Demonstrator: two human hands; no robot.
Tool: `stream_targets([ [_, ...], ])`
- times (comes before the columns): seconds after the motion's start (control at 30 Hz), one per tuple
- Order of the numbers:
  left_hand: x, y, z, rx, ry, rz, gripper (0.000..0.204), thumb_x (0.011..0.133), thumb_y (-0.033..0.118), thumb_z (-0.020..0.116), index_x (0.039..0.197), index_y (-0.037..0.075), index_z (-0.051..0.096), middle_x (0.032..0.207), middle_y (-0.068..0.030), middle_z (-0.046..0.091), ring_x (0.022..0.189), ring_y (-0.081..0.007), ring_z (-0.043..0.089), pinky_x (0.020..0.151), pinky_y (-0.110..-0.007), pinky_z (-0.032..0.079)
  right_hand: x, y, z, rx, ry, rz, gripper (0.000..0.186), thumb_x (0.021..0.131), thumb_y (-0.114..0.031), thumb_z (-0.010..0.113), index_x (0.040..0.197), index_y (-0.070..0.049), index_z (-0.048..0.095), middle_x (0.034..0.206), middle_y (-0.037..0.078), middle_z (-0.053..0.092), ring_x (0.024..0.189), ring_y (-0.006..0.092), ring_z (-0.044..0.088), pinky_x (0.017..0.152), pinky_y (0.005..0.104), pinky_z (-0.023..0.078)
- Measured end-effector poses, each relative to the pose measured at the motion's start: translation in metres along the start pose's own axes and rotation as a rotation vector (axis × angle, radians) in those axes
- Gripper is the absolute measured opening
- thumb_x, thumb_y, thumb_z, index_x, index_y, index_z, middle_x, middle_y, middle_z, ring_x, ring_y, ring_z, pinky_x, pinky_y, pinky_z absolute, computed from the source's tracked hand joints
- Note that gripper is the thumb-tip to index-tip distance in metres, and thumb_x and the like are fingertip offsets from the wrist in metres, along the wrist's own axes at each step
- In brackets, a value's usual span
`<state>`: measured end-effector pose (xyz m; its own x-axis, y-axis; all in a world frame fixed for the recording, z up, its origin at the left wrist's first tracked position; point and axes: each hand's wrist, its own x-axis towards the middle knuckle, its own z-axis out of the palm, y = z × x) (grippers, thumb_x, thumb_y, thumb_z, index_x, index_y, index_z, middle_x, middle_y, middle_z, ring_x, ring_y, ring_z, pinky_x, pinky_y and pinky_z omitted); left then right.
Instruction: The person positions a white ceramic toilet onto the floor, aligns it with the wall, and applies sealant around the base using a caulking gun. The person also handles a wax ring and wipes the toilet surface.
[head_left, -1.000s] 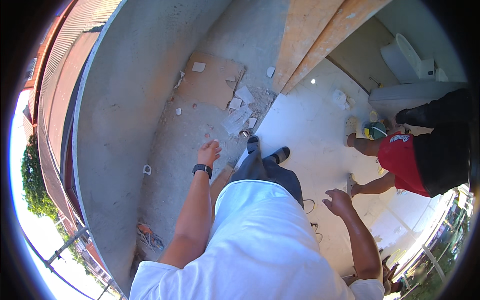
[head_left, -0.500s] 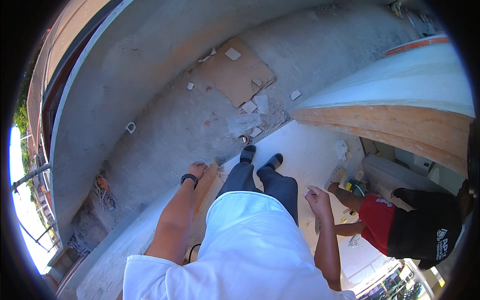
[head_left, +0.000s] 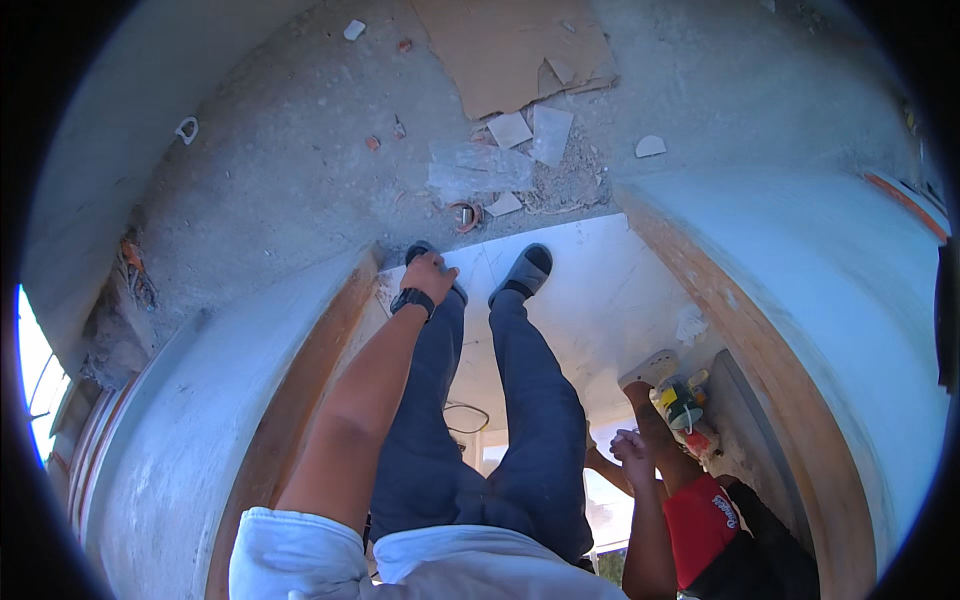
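The left grip (head_left: pixel 430 278), loosely curled and part open, hangs over the left sandal (head_left: pixel 418 248), whose toe shows at eleven o'clock from it. The right grip (head_left: pixel 632 455) has bent fingers, how wide I cannot tell, with a green tub (head_left: pixel 682 408) near it toward one o'clock, beside a co-worker's leg (head_left: pixel 657 425). Beyond the pale tiled floor (head_left: pixel 575 300), cardboard (head_left: pixel 520 60) lies on grey concrete (head_left: pixel 290 170) at twelve o'clock.

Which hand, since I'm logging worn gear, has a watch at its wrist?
The left hand: a black wristwatch circles its wrist, while the wrist of the right hand is bare.
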<state>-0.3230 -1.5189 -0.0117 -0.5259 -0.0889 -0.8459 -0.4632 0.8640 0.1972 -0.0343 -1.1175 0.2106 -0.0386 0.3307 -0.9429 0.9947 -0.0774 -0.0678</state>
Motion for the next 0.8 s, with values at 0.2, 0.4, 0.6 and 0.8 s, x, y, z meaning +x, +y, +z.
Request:
stream_targets([
  [0.2, 0.158, -0.032, 0.109, 0.585, 0.178, 0.222, 0.074, 0.076, 0.032, 0.075, 0.140, 0.015, 0.043, 0.138, -0.0145, 0.047, 0.131, -0.0326, 0.045, 0.104, -0.050, 0.039, 0.017, 0.053, -0.011, -0.144, 0.017, 0.280, 0.026, 0.093, -0.015, 0.064, 0.111, 0.003, 0.064, 0.086, 0.006, 0.067, 0.077, 0.0124, 0.065, 0.069, 0.0261, 0.053],
  [0.4, 0.219, -0.056, 0.177, 0.960, 0.354, 0.512, 0.056, 0.093, 0.023, 0.052, 0.146, 0.015, 0.037, 0.140, -0.0162, 0.043, 0.129, -0.0337, 0.043, 0.105, -0.061, 0.030, 0.030, 0.046, -0.005, -0.115, 0.105, 0.330, 0.022, 0.097, -0.017, 0.062, 0.108, 0.001, 0.065, 0.086, 0.003, 0.065, 0.076, 0.0102, 0.062, 0.071, 0.0271, 0.053],
  [0.6, 0.228, -0.046, 0.165, 0.930, 0.209, 0.422, 0.058, 0.091, 0.027, 0.057, 0.144, 0.016, 0.039, 0.134, -0.0169, 0.046, 0.128, -0.0339, 0.043, 0.105, -0.059, 0.030, 0.024, 0.055, -0.013, -0.051, 0.145, 0.345, 0.023, 0.097, -0.016, 0.060, 0.109, 0.003, 0.065, 0.092, 0.007, 0.069, 0.079, 0.0134, 0.065, 0.070, 0.0267, 0.053],
  [0.8, 0.191, -0.029, 0.063, -0.127, 0.109, 0.113, 0.064, 0.083, 0.030, 0.067, 0.139, 0.010, 0.043, 0.125, -0.0164, 0.055, 0.116, -0.0330, 0.054, 0.101, -0.047, 0.040, 0.022, 0.060, -0.016, 0.006, 0.194, 0.259, 0.029, 0.096, -0.023, 0.063, 0.111, 0.002, 0.063, 0.088, 0.010, 0.069, 0.076, 0.0176, 0.067, 0.069, 0.0312, 0.056],
])
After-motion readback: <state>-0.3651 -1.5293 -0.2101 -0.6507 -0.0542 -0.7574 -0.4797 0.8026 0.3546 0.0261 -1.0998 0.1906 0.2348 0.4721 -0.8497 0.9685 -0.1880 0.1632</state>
